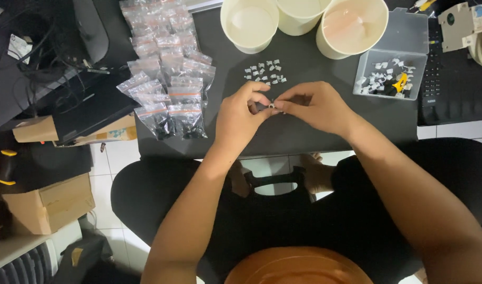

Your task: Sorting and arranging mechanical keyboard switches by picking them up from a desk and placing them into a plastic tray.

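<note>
Centre frame: my left hand [242,111] and right hand [313,105] both pinch one tiny white-and-black plastic clip [271,107] above the dark worktop [304,58]. I judge it light, stiff, easily dropped; hold by fingertips at its ends.

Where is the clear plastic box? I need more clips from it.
In the head view, the clear box sits at the table's upper right, just right of the cups and up-right of the right hand.
</note>
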